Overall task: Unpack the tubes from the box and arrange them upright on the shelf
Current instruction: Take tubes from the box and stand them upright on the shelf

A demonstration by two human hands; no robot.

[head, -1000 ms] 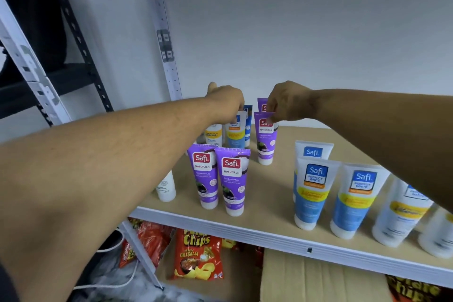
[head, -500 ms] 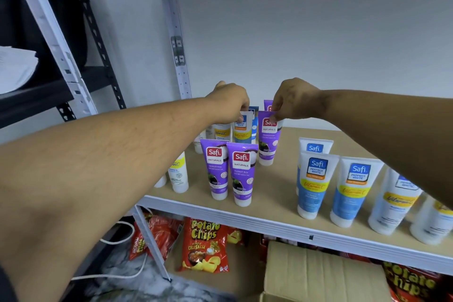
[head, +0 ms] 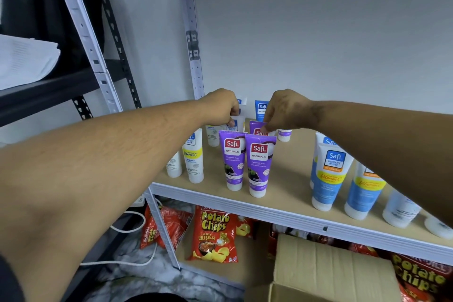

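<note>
Head view: placing step. Left hand pinching white plastic tube, right hand pinching purple plastic tube, both upright behind front purple pair on tan wooden shelf. Next: release without tipping, return to brown cardboard box.

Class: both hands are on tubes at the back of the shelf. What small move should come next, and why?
Probably let go. The left hand pinches a white tube and the right hand a purple tube, both seemingly upright on the shelf.
</note>
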